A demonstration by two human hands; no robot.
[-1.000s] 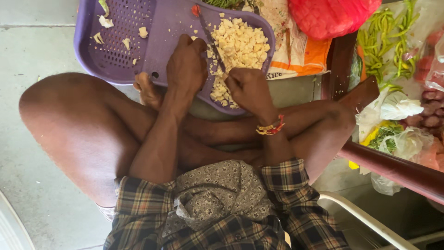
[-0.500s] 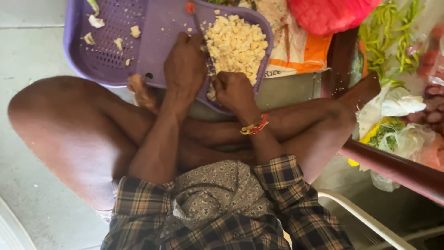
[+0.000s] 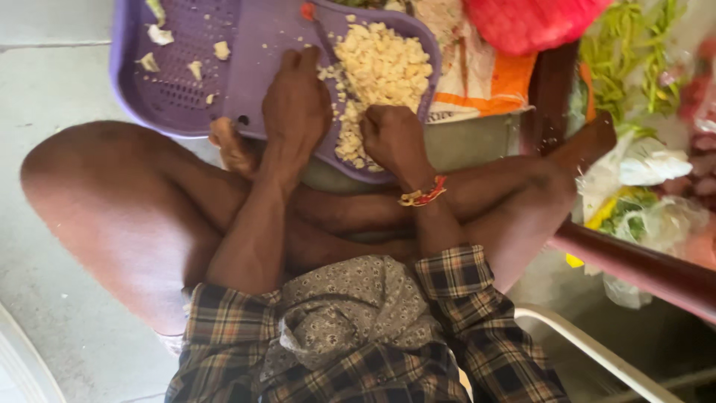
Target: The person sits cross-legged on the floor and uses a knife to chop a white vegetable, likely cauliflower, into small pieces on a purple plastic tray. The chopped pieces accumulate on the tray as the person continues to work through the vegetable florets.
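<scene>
A purple plastic tray (image 3: 253,89) with a perforated left half rests on my crossed legs. A heap of chopped pale vegetable pieces (image 3: 380,63) covers its right side. My left hand (image 3: 298,101) lies palm down on the middle of the tray, just left of the heap, with nothing in it. My right hand (image 3: 391,138) is a closed fist at the near edge of the heap, with a red and gold band at its wrist. A thin dark knife blade (image 3: 321,45) with a red end runs from the fist towards the far rim; its handle is hidden.
A few pale scraps (image 3: 156,33) lie on the perforated part. Beyond the tray are a red mesh bag (image 3: 529,22), printed paper (image 3: 477,82), green beans (image 3: 623,60) and plastic bags of vegetables (image 3: 641,209). A dark wooden rail (image 3: 634,265) runs at the right, grey floor (image 3: 52,89) at the left.
My right hand has slid a little left and up into the near edge of the heap, closer to my left hand. The view has shifted slightly.
</scene>
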